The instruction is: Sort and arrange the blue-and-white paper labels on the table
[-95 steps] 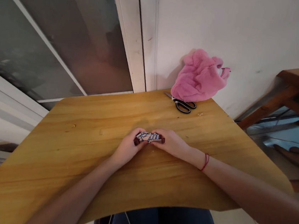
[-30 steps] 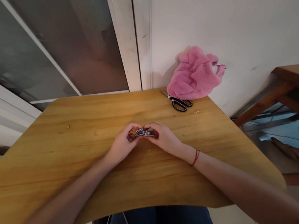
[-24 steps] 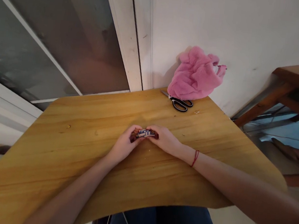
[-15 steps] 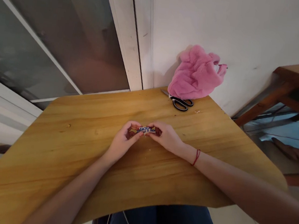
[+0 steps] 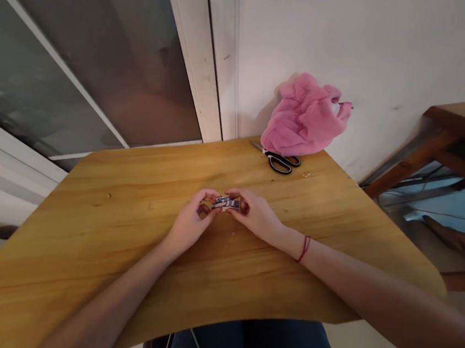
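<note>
Legs in blue jeans (image 5: 289, 346) show below the near edge of a wooden counter (image 5: 188, 280), while the right forearm, a red cord bracelet (image 5: 304, 249) at its wrist, crosses the right side. Near the middle, the left hand (image 5: 190, 214) and right hand (image 5: 259, 215) share a small blue-and-white patterned piece (image 5: 226, 202), the grip of each clamped on one end between thumb and fingertips; whether it touches the wood cannot be told. Seconds ago the piece showed a wider patterned face; now it looks shorter, its markings differently arranged, which suggests both hands are turning or reshaping it. Wood extends on either side of the hands, leaving room for the fingers to spread, with a yellowish scrap (image 5: 107, 196) well off to the left. Black-handled scissors (image 5: 280, 164) lie well beyond the hands near the far edge, partly hidden by a pink plush cloth (image 5: 307, 115) against the white wall (image 5: 355, 37). A glazed door (image 5: 116, 51) bounds the far left.
</note>
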The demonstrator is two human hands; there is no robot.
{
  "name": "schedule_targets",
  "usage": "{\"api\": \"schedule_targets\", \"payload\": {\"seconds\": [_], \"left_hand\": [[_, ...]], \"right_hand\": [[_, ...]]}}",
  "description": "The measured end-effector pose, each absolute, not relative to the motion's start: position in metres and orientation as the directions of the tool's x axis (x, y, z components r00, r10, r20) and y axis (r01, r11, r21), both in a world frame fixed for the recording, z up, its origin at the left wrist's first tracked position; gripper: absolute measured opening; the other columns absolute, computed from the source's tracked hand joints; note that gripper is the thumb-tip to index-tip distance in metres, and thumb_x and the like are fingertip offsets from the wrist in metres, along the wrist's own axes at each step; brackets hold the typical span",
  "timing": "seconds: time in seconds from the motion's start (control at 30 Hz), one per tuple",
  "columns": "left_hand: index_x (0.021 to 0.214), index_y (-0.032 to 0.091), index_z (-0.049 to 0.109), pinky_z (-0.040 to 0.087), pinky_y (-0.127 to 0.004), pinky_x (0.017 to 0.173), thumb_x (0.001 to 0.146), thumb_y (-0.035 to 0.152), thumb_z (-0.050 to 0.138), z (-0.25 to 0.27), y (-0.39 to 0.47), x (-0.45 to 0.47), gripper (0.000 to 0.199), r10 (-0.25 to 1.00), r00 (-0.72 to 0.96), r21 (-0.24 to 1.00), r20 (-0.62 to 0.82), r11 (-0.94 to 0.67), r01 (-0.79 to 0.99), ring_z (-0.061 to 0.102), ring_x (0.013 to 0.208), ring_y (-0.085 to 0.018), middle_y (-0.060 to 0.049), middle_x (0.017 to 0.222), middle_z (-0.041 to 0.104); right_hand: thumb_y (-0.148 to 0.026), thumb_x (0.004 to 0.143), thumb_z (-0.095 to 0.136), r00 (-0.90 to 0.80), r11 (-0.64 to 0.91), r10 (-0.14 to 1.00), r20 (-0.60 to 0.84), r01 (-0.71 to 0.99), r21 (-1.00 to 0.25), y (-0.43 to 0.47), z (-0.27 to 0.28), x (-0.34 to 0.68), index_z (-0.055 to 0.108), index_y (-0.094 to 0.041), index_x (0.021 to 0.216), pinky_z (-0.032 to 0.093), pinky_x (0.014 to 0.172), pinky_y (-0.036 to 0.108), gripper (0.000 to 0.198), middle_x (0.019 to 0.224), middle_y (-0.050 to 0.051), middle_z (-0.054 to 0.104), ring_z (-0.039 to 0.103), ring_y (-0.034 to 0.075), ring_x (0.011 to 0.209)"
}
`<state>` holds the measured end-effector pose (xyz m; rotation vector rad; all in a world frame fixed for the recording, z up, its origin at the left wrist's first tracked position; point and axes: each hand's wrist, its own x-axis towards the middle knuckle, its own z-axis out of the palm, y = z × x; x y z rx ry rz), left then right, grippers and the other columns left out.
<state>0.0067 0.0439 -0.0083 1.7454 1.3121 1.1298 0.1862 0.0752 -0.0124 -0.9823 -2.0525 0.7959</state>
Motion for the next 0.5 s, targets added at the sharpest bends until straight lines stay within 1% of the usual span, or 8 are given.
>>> {"api": "schedule_targets", "payload": {"seconds": [0.07, 0.13, 0.23, 0.3, 0.4, 0.5], "left_hand": [[0.097, 0.021, 0.050, 0.045, -0.028, 0.077, 0.076, 0.020, 0.058, -0.0127, 0.0462, 0.0064, 0.023, 0.974, 0.144, 0.912, 0.178, -0.218, 0.346, 0.056, 0.089, -0.015, -0.003, 0.095, 0.056], [0.097, 0.021, 0.048, 0.045, -0.030, 0.079, 0.076, 0.020, 0.058, -0.0177, 0.0470, 0.0077, 0.023, 0.975, 0.177, 0.921, 0.136, -0.191, 0.339, 0.057, 0.088, -0.015, -0.003, 0.096, 0.056], [0.098, 0.022, 0.049, 0.044, -0.030, 0.081, 0.078, 0.020, 0.055, -0.0193, 0.0447, 0.0110, 0.021, 0.969, 0.199, 0.902, 0.148, -0.215, 0.375, 0.056, 0.087, -0.015, -0.002, 0.095, 0.056], [0.097, 0.022, 0.050, 0.044, -0.029, 0.079, 0.079, 0.020, 0.054, -0.0159, 0.0425, 0.0124, 0.019, 0.967, 0.178, 0.891, 0.182, -0.238, 0.386, 0.055, 0.086, -0.015, -0.001, 0.093, 0.055], [0.096, 0.021, 0.050, 0.044, -0.028, 0.079, 0.078, 0.020, 0.056, -0.0107, 0.0418, 0.0121, 0.019, 0.965, 0.141, 0.909, 0.220, -0.256, 0.330, 0.055, 0.088, -0.014, -0.002, 0.095, 0.054], [0.096, 0.020, 0.049, 0.044, -0.030, 0.084, 0.076, 0.018, 0.058, -0.0124, 0.0440, 0.0111, 0.023, 0.974, 0.139, 0.922, 0.181, -0.217, 0.319, 0.055, 0.093, -0.015, -0.003, 0.098, 0.055]], "right_hand": [[-0.014, 0.075, 0.061, -0.482, 0.492, 0.832, 0.276, 0.407, -0.770, 0.0768, -0.0157, 0.1857, 0.054, -0.016, 0.111, 0.041, 0.061, 0.023, 0.037, 0.089, 0.004, 0.063, 0.050, 0.009, 0.062], [-0.010, 0.075, 0.058, -0.517, 0.497, 0.820, 0.244, 0.435, -0.751, 0.0777, -0.0170, 0.1856, 0.057, -0.015, 0.104, 0.040, 0.063, 0.023, 0.029, 0.085, 0.003, 0.062, 0.051, 0.010, 0.065], [-0.007, 0.077, 0.054, -0.525, 0.524, 0.809, 0.262, 0.445, -0.727, 0.0760, -0.0147, 0.1863, 0.060, -0.014, 0.096, 0.039, 0.064, 0.022, 0.021, 0.080, 0.003, 0.061, 0.051, 0.010, 0.067], [-0.009, 0.078, 0.054, -0.511, 0.537, 0.807, 0.296, 0.424, -0.729, 0.0739, -0.0120, 0.1869, 0.060, -0.014, 0.096, 0.039, 0.063, 0.022, 0.019, 0.080, 0.003, 0.061, 0.051, 0.010, 0.067], [-0.015, 0.079, 0.056, -0.490, 0.547, 0.806, 0.332, 0.402, -0.734, 0.0723, -0.0093, 0.1874, 0.059, -0.014, 0.099, 0.039, 0.061, 0.022, 0.020, 0.083, 0.003, 0.060, 0.050, 0.010, 0.065], [-0.018, 0.076, 0.062, -0.516, 0.535, 0.806, 0.290, 0.425, -0.731, 0.0740, -0.0097, 0.1872, 0.057, -0.014, 0.103, 0.039, 0.061, 0.022, 0.028, 0.084, 0.003, 0.060, 0.050, 0.010, 0.065]]}}
